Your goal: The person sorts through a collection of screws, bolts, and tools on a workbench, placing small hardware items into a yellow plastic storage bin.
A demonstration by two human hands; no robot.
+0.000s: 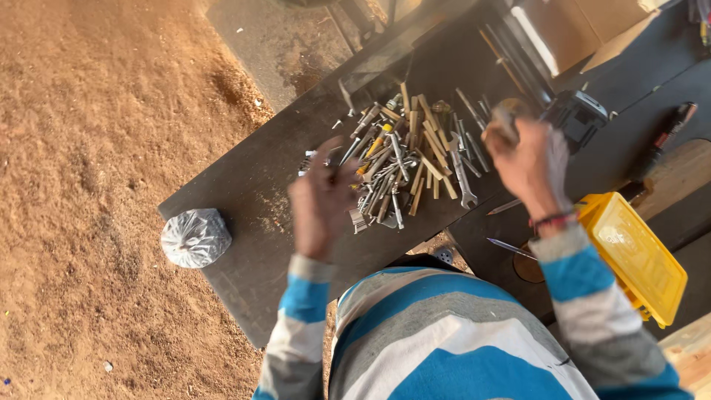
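My left hand [320, 204] hovers with curled fingers over the near left edge of a heap of metal tools [411, 159]: wrenches, bits and wooden-handled pieces on a dark table [252, 185]. Motion blur hides whether anything is between its fingers. My right hand [529, 163] is raised above the right side of the heap. It is closed on a small blurred tool [506, 115] that sticks out above the fingers. Both arms wear blue, grey and white striped sleeves.
A knotted white plastic bag [195, 237] sits at the table's left end. A yellow plastic case [633, 255] lies at the right, and a black power tool [578, 115] is behind my right hand. Sawdust covers the floor [89, 148] to the left.
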